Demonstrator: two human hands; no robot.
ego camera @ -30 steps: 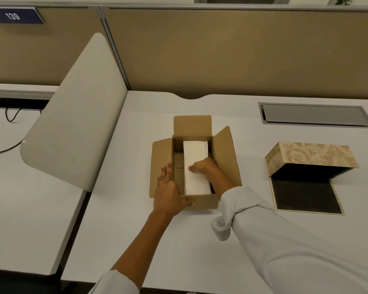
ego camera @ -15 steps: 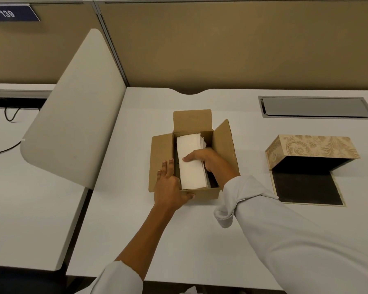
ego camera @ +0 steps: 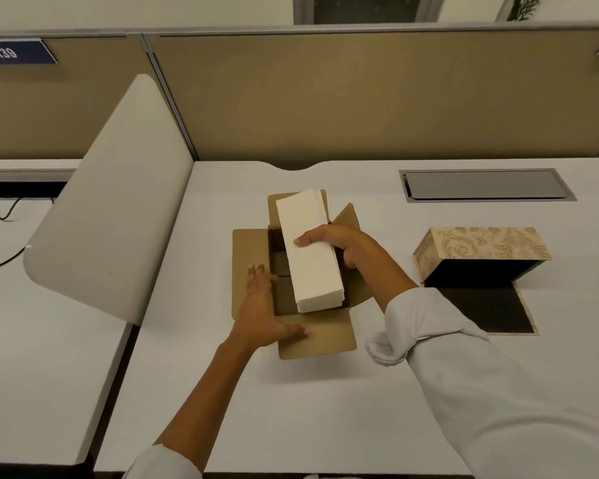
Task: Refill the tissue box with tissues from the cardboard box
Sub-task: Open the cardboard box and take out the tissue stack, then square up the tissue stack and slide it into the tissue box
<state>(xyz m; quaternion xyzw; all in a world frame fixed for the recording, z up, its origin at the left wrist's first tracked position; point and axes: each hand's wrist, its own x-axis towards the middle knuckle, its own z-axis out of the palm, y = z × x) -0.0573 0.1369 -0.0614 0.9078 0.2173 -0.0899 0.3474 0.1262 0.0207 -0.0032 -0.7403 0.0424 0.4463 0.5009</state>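
White tissues point(ego camera: 312, 250) in right hand point(ego camera: 339, 245), thumb on top, fingers curled under. Stack tilted, half out of cardboard box point(ego camera: 317, 340). Left hand point(ego camera: 261, 307) flat and open, pressing box's left flap and near flap. Tissue box point(ego camera: 478, 250) to right on surface point(ego camera: 325, 409), lid open, apart from cardboard box.

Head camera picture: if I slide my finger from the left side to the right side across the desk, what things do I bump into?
Rounded white divider panel → left hand on the cardboard box → stack of tissues → right hand gripping it → patterned tissue box, lying open.
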